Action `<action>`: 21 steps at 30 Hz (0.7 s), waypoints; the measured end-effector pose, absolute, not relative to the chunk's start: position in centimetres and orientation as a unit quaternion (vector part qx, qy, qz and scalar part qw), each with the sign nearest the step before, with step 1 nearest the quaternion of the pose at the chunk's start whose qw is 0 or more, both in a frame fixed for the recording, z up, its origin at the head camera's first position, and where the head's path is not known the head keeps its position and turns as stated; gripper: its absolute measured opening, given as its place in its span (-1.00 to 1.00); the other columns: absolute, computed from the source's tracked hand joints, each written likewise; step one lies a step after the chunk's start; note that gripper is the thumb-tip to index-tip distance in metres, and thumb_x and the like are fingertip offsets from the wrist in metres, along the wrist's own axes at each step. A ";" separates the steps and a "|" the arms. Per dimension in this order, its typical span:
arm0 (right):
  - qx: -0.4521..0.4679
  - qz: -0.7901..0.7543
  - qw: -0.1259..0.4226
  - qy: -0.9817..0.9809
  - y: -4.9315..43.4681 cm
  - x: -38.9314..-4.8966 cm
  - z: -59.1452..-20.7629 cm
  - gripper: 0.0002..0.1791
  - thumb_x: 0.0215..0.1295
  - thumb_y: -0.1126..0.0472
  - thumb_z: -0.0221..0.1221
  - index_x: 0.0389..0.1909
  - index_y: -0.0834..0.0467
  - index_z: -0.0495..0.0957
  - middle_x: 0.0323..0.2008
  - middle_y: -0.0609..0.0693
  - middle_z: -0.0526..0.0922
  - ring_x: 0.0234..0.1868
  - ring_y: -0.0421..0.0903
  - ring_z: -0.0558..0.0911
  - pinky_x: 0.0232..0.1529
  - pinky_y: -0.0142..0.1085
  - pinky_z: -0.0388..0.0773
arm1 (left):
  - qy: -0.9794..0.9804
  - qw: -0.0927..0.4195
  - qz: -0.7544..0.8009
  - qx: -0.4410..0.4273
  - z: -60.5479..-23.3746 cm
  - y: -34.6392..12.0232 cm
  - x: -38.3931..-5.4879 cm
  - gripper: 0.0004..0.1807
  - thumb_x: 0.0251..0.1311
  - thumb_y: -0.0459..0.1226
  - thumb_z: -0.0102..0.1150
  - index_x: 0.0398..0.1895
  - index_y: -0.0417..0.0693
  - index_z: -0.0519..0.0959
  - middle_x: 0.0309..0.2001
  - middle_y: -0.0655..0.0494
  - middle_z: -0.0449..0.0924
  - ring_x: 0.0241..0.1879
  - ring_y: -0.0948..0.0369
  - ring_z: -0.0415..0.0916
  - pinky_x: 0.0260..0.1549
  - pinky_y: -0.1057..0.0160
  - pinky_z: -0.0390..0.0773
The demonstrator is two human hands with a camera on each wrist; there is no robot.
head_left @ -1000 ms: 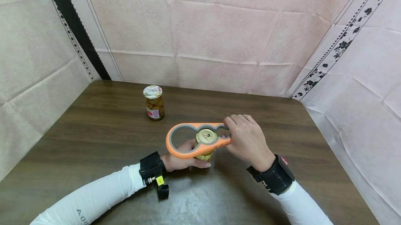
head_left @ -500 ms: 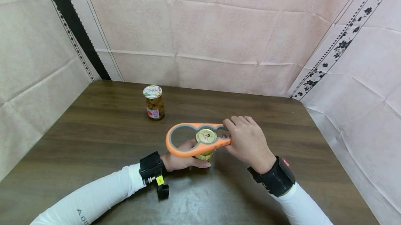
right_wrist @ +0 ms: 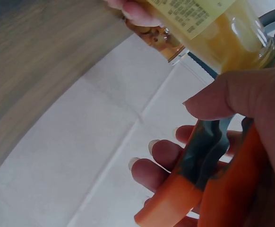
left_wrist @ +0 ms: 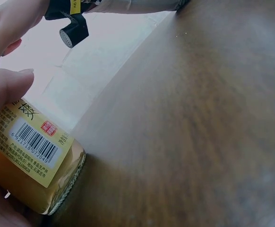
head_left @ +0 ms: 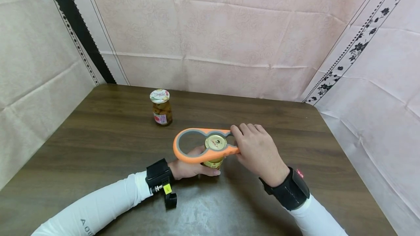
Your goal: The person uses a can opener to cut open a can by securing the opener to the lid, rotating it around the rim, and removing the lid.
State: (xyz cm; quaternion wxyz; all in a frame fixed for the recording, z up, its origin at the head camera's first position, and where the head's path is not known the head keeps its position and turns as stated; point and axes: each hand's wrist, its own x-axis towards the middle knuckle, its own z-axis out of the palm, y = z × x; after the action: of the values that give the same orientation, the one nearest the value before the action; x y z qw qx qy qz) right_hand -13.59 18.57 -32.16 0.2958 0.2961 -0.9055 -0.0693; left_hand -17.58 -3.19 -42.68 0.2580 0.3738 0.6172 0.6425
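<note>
A glass jar (left_wrist: 31,146) with a yellow label and a gold lid (head_left: 216,142) stands on the table. My left hand (head_left: 191,168) grips its body, thumb on the near side. Around the lid lies an orange jar opener (head_left: 187,161) with grey toothed inner edges, its wide loop reaching left past the jar. My right hand (head_left: 260,152) holds the opener's two handles at the right end. In the right wrist view the thumb and fingers (right_wrist: 151,174) curl about those orange handles. The jar hides most of the left fingers.
A second jar (head_left: 162,108), with a white patterned lid and brown contents, stands at the back left of the wooden table (head_left: 108,137). Pale cloth (head_left: 229,39) hangs behind the table and along both sides.
My right hand and the opener's handles have shifted slightly to the left, with the opener turning a little about the lid. The left hand and the jar have stayed in place.
</note>
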 end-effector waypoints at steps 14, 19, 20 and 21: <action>0.277 -0.077 0.302 -0.909 17.8 -12.8 -32.1 -0.75 0.03 0.20 0.34 -0.30 0.18 0.53 -0.47 0.02 0.57 -0.46 -0.03 0.59 -0.40 -0.21 0.47 | 0.652 0.234 0.623 0.364 -42.7 -3.2 -17.3 -0.20 0.20 -0.39 0.39 0.48 0.29 0.34 0.42 0.23 0.40 0.34 0.15 0.37 0.34 0.23 0.38; 0.261 -0.091 0.312 -0.909 17.6 -12.1 -32.0 -0.73 -0.07 0.19 0.34 -0.37 0.17 0.49 -0.54 -0.01 0.52 -0.53 -0.06 0.53 -0.49 -0.25 0.38 | 0.671 0.199 0.612 0.368 -42.8 -3.2 -17.2 -0.25 0.17 -0.37 0.43 0.43 0.20 0.40 0.30 0.12 0.50 0.18 0.19 0.45 0.27 0.23 0.45; 0.258 -0.094 0.315 -0.908 17.6 -12.0 -32.0 -0.74 -0.08 0.20 0.33 -0.39 0.17 0.48 -0.56 -0.01 0.50 -0.54 -0.06 0.51 -0.50 -0.26 0.36 | 0.673 0.198 0.610 0.369 -42.8 -3.2 -17.2 -0.26 0.17 -0.37 0.43 0.42 0.19 0.41 0.29 0.12 0.51 0.17 0.20 0.45 0.26 0.24 0.46; 0.255 -0.097 0.318 -0.908 17.6 -11.8 -31.9 -0.73 -0.10 0.20 0.34 -0.40 0.17 0.47 -0.57 -0.02 0.49 -0.56 -0.07 0.50 -0.52 -0.27 0.33 | 0.674 0.198 0.610 0.367 -42.8 -3.2 -17.1 -0.27 0.17 -0.36 0.43 0.41 0.19 0.42 0.27 0.12 0.52 0.15 0.21 0.46 0.25 0.25 0.47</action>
State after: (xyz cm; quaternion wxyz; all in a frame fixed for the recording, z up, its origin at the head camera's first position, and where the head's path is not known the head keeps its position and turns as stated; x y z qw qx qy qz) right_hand -11.80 17.55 -31.93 0.3176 0.2548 -0.9082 -0.0966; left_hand -17.13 -3.17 -42.79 0.1984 0.3672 0.6736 0.6100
